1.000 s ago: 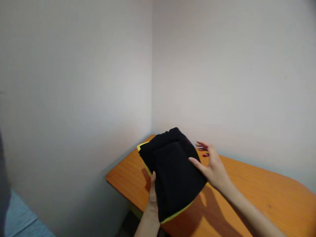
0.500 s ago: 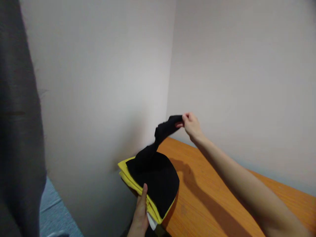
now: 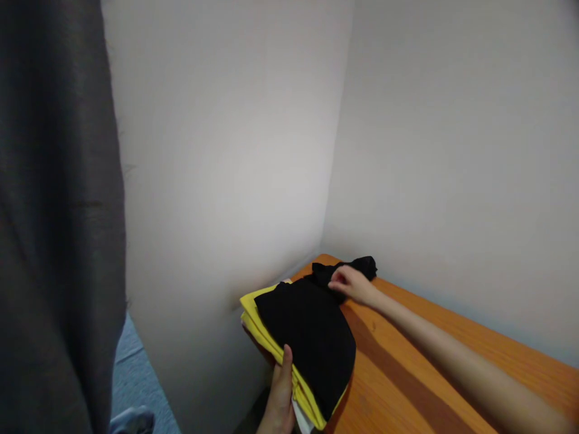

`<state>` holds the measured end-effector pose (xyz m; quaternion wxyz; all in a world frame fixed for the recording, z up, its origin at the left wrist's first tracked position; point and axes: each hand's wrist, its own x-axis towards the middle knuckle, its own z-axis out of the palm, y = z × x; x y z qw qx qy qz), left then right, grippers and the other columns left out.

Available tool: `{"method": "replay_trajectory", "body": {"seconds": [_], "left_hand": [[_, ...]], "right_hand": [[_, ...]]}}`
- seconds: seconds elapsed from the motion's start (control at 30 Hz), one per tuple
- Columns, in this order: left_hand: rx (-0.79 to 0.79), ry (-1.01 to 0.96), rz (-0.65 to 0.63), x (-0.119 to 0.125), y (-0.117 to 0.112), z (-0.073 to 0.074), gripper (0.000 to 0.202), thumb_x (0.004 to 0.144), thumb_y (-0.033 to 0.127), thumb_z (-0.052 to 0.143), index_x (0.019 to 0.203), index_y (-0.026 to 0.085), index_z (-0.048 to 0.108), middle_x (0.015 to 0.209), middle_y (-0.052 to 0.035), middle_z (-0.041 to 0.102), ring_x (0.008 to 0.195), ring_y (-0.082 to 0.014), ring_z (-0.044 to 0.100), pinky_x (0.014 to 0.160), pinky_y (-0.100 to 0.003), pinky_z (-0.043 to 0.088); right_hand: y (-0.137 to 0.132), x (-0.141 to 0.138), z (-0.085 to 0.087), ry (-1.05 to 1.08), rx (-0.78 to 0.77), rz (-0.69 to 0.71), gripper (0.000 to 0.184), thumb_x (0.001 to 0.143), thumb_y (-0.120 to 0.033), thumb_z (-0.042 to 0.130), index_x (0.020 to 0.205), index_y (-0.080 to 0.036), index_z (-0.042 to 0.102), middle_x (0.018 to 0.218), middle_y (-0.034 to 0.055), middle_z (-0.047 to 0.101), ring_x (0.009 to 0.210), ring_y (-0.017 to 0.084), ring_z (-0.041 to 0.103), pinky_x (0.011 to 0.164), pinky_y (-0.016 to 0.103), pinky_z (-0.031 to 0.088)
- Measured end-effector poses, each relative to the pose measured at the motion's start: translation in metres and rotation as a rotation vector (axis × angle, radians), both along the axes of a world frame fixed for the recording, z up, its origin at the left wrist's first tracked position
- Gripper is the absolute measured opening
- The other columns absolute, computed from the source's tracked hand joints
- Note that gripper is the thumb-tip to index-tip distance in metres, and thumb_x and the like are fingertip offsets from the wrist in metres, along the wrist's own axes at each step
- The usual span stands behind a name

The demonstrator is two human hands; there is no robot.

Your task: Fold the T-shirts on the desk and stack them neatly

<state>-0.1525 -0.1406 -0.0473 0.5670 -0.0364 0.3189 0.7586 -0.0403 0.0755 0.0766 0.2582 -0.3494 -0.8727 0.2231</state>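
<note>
My left hand grips the near edge of a folded yellow cloth, its thumb on top and its other fingers hidden underneath. A black cloth with a rounded right edge lies over the yellow layers, and some white cloth shows below them. From the far side of the black piece, a bunched black length stretches onto the wooden surface by the wall. My right hand is just in front of that length, fingers curled together. Whether the cloth is between its fingertips is hidden.
The orange-brown wooden surface meets pale walls that form a corner behind it. A dark grey curtain hangs along the left side. Below it is a blue fabric surface with a pale blue item.
My right hand has come down from holding the black length in the air. That length now lies bunched toward the back wall. My left hand keeps its grip while the view shifts left.
</note>
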Motion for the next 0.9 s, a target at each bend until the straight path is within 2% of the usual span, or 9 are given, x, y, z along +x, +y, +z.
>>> {"method": "replay_trajectory", "body": {"seconds": [0.07,0.17,0.27,0.43,0.53,0.6,0.73,0.8,0.9], "left_hand": [[0.044,-0.025,-0.043,-0.002,0.0,-0.005,0.06,0.09,0.044,0.057,0.142,0.018,0.041,0.122,-0.0157,0.066,0.111,-0.0267,0.064,0.1,-0.041,0.049],[0.045,-0.013,-0.047,-0.004,0.002,-0.014,0.062,0.091,0.049,0.051,0.144,0.018,0.04,0.123,-0.0157,0.065,0.112,-0.0265,0.063,0.101,-0.04,0.048],[0.034,-0.024,-0.027,-0.003,0.005,-0.018,0.061,0.093,0.048,0.049,0.144,0.017,0.04,0.125,-0.0159,0.064,0.113,-0.0257,0.062,0.102,-0.039,0.047],[0.018,0.02,0.002,0.0,0.006,-0.013,0.055,0.093,0.042,0.053,0.14,0.015,0.044,0.128,-0.0165,0.061,0.117,-0.0258,0.06,0.104,-0.038,0.046],[0.031,0.036,-0.001,0.001,0.004,-0.01,0.055,0.093,0.042,0.053,0.139,0.014,0.045,0.131,-0.0165,0.059,0.12,-0.0263,0.057,0.104,-0.038,0.047],[0.042,0.026,-0.011,0.001,0.003,-0.011,0.056,0.093,0.043,0.054,0.14,0.014,0.044,0.132,-0.0164,0.058,0.121,-0.0265,0.057,0.104,-0.038,0.047],[0.116,-0.002,-0.047,0.0,0.004,-0.016,0.057,0.093,0.043,0.052,0.142,0.015,0.042,0.132,-0.0165,0.058,0.121,-0.0272,0.056,0.104,-0.039,0.046],[0.145,-0.024,-0.067,-0.001,0.005,-0.017,0.056,0.095,0.042,0.049,0.143,0.015,0.04,0.131,-0.017,0.059,0.121,-0.0272,0.057,0.105,-0.04,0.045],[0.131,-0.034,-0.058,-0.002,0.005,-0.017,0.057,0.096,0.043,0.046,0.145,0.015,0.037,0.129,-0.0179,0.061,0.118,-0.0276,0.059,0.105,-0.041,0.045]], "right_hand": [[-0.031,0.003,-0.028,-0.151,-0.058,0.267,0.019,0.069,-0.024,0.077,0.078,-0.018,0.062,0.077,0.0005,0.058,0.07,0.014,0.054,0.063,0.023,0.041],[-0.053,0.001,-0.035,-0.257,-0.087,0.374,0.011,0.076,-0.018,0.069,0.074,-0.017,0.058,0.075,-0.0005,0.057,0.067,0.012,0.051,0.059,0.022,0.037],[-0.032,-0.006,0.005,-0.118,-0.066,0.248,0.013,0.083,-0.019,0.06,0.072,-0.018,0.054,0.066,-0.0018,0.054,0.061,0.012,0.05,0.059,0.023,0.037],[0.05,-0.006,0.105,0.278,-0.009,-0.289,0.022,0.098,-0.029,0.036,0.09,-0.018,0.052,0.069,0.0036,0.056,0.063,0.017,0.058,0.065,0.032,0.044],[0.061,-0.002,0.121,0.278,0.102,-0.337,0.006,0.091,-0.023,0.048,0.089,-0.021,0.053,0.082,0.007,0.058,0.076,0.022,0.059,0.072,0.037,0.043],[0.039,-0.002,0.099,0.199,0.155,-0.238,0.005,0.084,-0.022,0.06,0.081,-0.022,0.056,0.08,0.0057,0.058,0.077,0.022,0.056,0.072,0.036,0.041],[-0.043,-0.006,0.007,-0.145,0.037,0.252,0.018,0.073,-0.032,0.074,0.071,-0.02,0.06,0.071,0.0004,0.058,0.065,0.015,0.051,0.06,0.028,0.038],[-0.075,-0.008,-0.031,-0.265,-0.013,0.35,0.019,0.069,-0.027,0.076,0.072,-0.017,0.059,0.076,0.0002,0.059,0.068,0.013,0.05,0.061,0.025,0.036],[-0.086,-0.01,-0.041,-0.272,-0.16,0.348,0.014,0.074,-0.019,0.068,0.07,-0.016,0.056,0.071,-0.0013,0.056,0.065,0.011,0.047,0.058,0.023,0.033]]}}
